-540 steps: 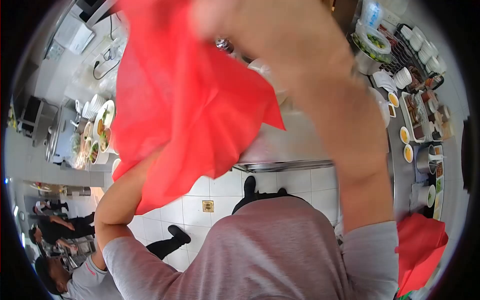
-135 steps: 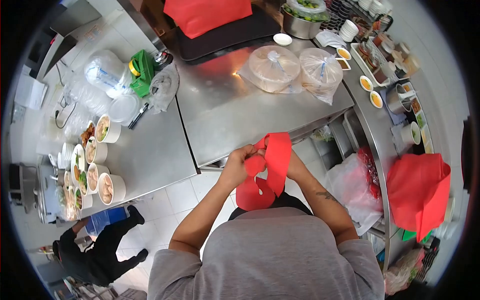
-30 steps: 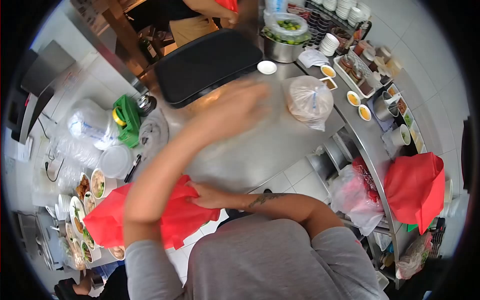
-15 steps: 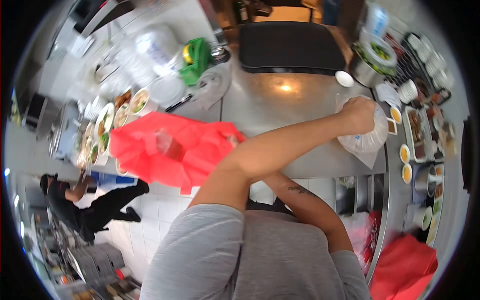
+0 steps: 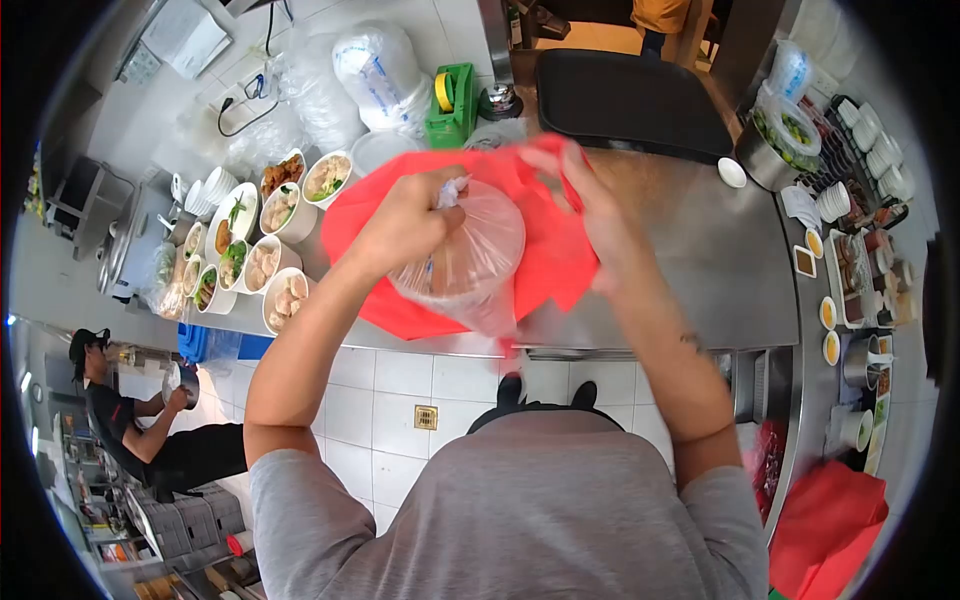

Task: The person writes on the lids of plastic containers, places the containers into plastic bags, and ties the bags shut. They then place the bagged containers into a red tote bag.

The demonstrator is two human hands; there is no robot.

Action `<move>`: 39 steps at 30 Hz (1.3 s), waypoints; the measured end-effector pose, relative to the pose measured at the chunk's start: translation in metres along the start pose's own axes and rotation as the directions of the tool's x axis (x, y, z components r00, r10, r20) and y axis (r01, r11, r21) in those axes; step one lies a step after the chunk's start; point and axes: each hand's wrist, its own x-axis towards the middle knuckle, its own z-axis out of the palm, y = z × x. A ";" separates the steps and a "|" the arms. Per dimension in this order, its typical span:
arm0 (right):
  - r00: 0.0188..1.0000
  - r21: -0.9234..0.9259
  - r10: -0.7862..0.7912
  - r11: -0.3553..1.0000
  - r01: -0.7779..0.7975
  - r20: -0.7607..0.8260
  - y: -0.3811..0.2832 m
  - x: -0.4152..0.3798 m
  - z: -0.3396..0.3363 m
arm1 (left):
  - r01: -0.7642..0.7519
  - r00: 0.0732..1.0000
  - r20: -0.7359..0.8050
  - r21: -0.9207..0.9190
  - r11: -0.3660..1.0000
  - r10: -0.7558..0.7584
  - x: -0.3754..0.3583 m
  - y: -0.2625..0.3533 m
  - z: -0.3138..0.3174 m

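Observation:
My left hand is closed around the knotted top of a clear plastic bag, which has something round and pale inside. This bag is over the middle of a red bag spread on the steel counter. At the red bag's right side, my right hand is blurred, with its fingers gripping the red edge or handle. The plastic bag hides much of the red bag's middle, and its base cannot be made out.
White bowls of food stand at the left. A black tray and green tape dispenser are at the back. Sauce dishes line the right side. A co-worker holds a metal pot at far left.
My left hand has brought the plastic bag from the counter's right side over the red bag. My right hand and the red bag have moved right, and my arms are uncrossed.

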 end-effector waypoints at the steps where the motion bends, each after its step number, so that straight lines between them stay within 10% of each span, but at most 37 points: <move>1: 1.000 -0.135 -0.017 0.991 0.019 0.023 -0.007 0.006 0.021 | -0.010 1.000 -0.004 -0.033 0.999 0.010 0.001 -0.016 0.003; 3: 0.997 -0.480 -0.051 0.874 0.076 0.065 -0.025 0.016 0.074 | -0.035 0.999 -0.016 -0.093 0.995 0.033 0.012 -0.043 0.013; 6: 0.978 -0.277 -0.149 0.943 0.185 0.144 -0.043 0.025 0.142 | -0.599 0.791 0.072 0.295 0.744 0.608 0.052 -0.123 0.052; 7: 0.947 -0.380 -0.308 0.869 0.317 0.085 -0.049 0.038 0.154 | -0.546 0.834 0.061 0.227 0.806 0.548 0.048 -0.118 0.051; 11: 0.984 -0.341 -0.135 0.925 0.168 0.118 -0.090 0.069 0.134 | -0.419 0.908 -0.062 -0.192 0.888 0.415 0.028 -0.107 0.070; 17: 0.984 -0.339 -0.060 0.934 0.114 0.165 -0.091 -0.009 0.084 | -0.037 0.934 0.345 0.363 0.931 -0.097 -0.052 -0.094 -0.045; 19: 0.975 -0.608 -0.219 0.778 0.158 -0.027 -0.058 -0.047 0.080 | 0.095 0.857 0.398 0.502 0.860 -0.327 -0.082 -0.113 -0.081; 21: 0.997 -0.446 -0.077 0.893 0.065 -0.008 -0.029 -0.066 0.078 | 0.058 0.883 0.392 0.453 0.890 -0.257 -0.093 -0.115 -0.086; 25: 0.963 -0.131 -0.269 0.956 0.264 -0.026 -0.032 -0.043 0.087 | 0.117 0.966 0.219 0.109 0.987 -0.139 -0.078 -0.147 -0.038; 27: 0.946 0.084 -0.300 0.953 0.291 0.127 -0.065 -0.003 0.070 | 0.049 0.983 0.162 0.247 0.968 -0.091 -0.057 -0.162 -0.031; 29: 0.929 -0.174 -0.358 0.913 0.369 0.088 -0.075 0.010 0.081 | 0.010 0.988 0.144 0.298 0.954 -0.056 -0.051 -0.163 -0.036; 31: 0.926 -0.497 -0.336 0.781 0.377 0.175 -0.079 0.008 0.088 | -0.008 0.988 0.151 0.261 0.965 -0.032 -0.045 -0.159 -0.045; 34: 0.814 -0.804 -0.056 0.134 0.580 0.578 0.000 0.025 0.093 | 0.031 0.974 0.200 0.356 0.934 -0.109 -0.047 -0.149 -0.049; 36: 0.908 -0.877 0.230 -0.262 0.403 0.349 0.075 0.038 0.083 | 0.023 0.928 0.318 0.464 0.886 -0.191 -0.044 -0.140 -0.055; 39: 0.939 -0.850 0.225 -0.409 0.333 0.259 0.118 0.059 0.056 | 0.025 0.948 0.304 0.219 0.975 -0.092 -0.054 -0.147 -0.052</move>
